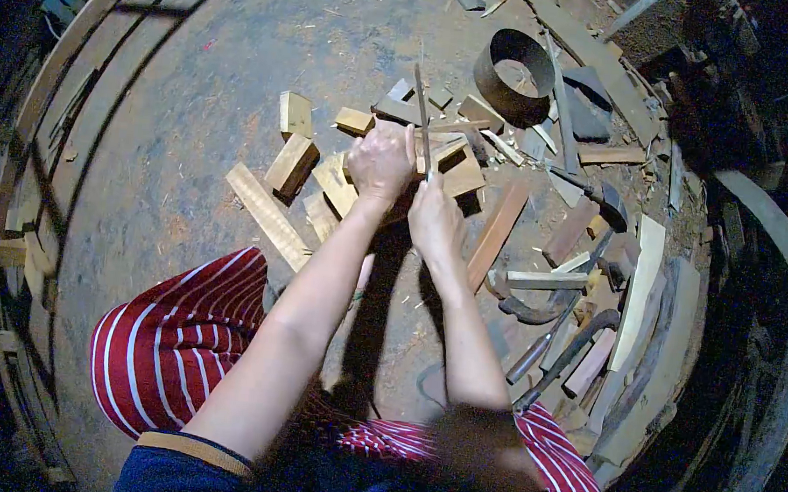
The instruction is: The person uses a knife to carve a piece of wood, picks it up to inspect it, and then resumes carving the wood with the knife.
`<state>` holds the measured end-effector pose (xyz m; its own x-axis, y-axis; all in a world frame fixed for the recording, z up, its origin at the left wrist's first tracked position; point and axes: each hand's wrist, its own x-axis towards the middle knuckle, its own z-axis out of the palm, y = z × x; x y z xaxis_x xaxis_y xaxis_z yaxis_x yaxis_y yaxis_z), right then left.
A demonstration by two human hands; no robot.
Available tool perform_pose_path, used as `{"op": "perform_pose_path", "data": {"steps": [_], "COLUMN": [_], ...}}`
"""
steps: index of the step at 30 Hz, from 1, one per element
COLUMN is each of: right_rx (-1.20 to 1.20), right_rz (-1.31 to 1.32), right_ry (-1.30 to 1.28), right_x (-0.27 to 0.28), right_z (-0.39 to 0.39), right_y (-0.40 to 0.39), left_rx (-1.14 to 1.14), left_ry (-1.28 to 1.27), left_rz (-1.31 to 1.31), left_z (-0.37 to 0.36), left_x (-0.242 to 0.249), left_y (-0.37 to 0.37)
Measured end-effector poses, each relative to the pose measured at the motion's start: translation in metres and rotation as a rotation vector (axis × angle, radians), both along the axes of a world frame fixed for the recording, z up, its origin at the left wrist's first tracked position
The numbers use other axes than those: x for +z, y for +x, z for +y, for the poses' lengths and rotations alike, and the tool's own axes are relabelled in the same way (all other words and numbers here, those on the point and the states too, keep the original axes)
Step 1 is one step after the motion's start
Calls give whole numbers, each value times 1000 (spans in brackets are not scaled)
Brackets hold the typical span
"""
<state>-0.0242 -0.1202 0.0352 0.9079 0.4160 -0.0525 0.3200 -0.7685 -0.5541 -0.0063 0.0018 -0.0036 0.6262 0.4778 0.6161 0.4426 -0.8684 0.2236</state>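
Pointing up toward twelve o'clock, a long, thin blade (423,108) stands out from the right hand (437,214), its fingers wrapped tight round the lower end! Just off at ten o'clock, the left hand (382,163) is curled in close; whether it grips anything, I can't tell. Loose wooden blocks (291,164) lie around them, a dark open ring (517,107) sits between one and two, and dark-handled tools (582,351) lie between four and five.

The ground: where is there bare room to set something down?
Bare ground lies left of the pale wood blocks, and beyond them, left of the dark ring. Crowded: around the left hand and to the right of the right hand.
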Motion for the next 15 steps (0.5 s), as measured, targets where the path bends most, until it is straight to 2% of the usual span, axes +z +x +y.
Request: {"op": "perform_pose_path", "data": {"steps": [4,6,9,12,15], "right_rx": [-6,-12,-4,-9,12], "right_rz": [9,136,110,98,55], "right_ry": [-24,-31,-32,-84,-53], "right_x": [2,11,10,6,7], "right_z": [-6,-21,-34,-28,-7], "right_y": [-6,-30,-51,-31,-5], "left_rx": [4,19,4,4,13], "left_ry": [28,15,58,-24,-8], "left_rz": [44,26,16,-52,3], "left_z": [-5,-3,0,-3,-3], "left_x": [3,1,2,0,1], "left_y": [-1,0,-1,1,-1]}}
